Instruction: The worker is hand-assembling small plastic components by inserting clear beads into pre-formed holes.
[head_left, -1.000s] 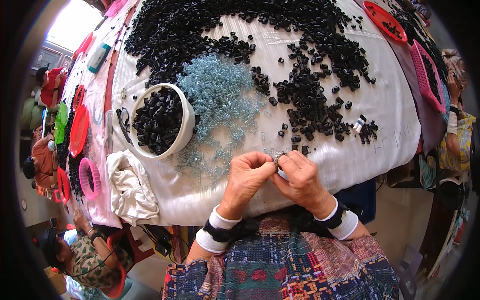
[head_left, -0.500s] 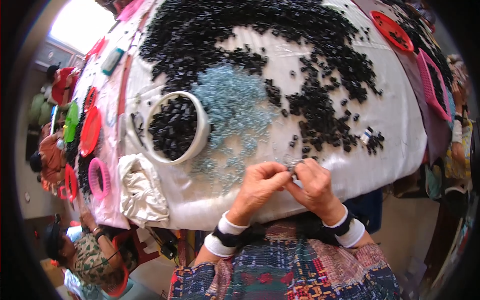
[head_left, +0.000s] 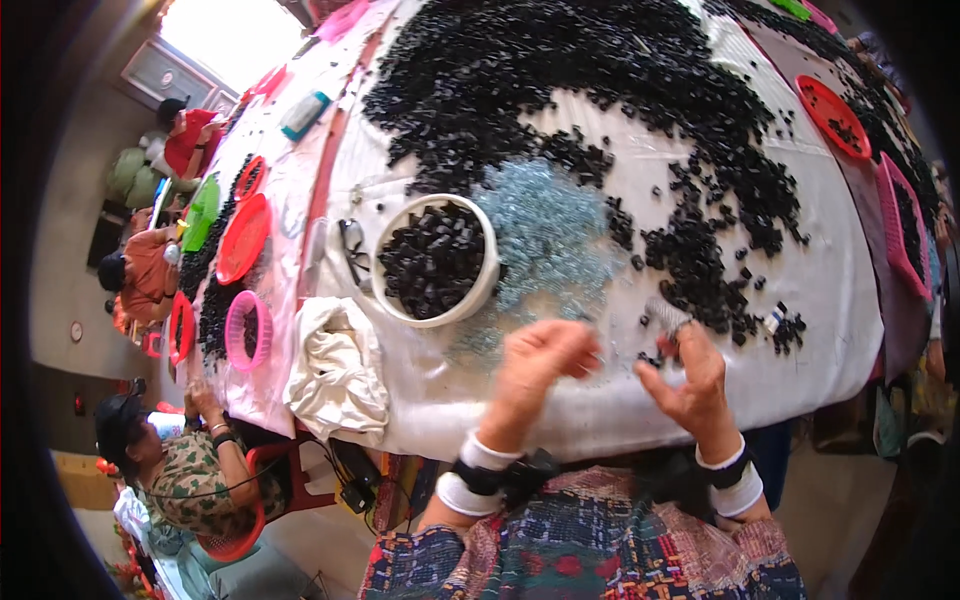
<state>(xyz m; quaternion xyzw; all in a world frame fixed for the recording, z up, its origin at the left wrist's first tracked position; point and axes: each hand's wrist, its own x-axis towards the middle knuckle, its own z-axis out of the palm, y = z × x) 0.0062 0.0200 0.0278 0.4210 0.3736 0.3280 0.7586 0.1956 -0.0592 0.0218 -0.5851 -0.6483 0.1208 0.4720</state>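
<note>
Over the near edge of the white-covered table, my left hand (head_left: 540, 370) is raised with its fingers bent. Motion smears its fingertips, so what they hold, if anything, does not show. Apart from it, my right hand (head_left: 695, 390) has its thumb spread and its fingers curled against a small greyish, ribbed bundle (head_left: 668, 317), blurred and too small to name. A few small black pieces (head_left: 650, 358) show beside its thumb. Left of my hands lies a heap of pale blue, glassy slivers (head_left: 545, 235), next to a white tub (head_left: 488, 275) full of black chunks.
Black pieces (head_left: 560, 50) cover much of the table's far side. A crumpled white cloth (head_left: 338, 365) lies at the near left. Pink and red baskets, including a pink one (head_left: 248, 330), stand on the left table. A person in camouflage (head_left: 205, 470) sits at the lower left.
My hands, which met at the fingertips, have parted. The greyish bundle has gone right with my right hand. The whole view has shifted, so the table sits farther right.
</note>
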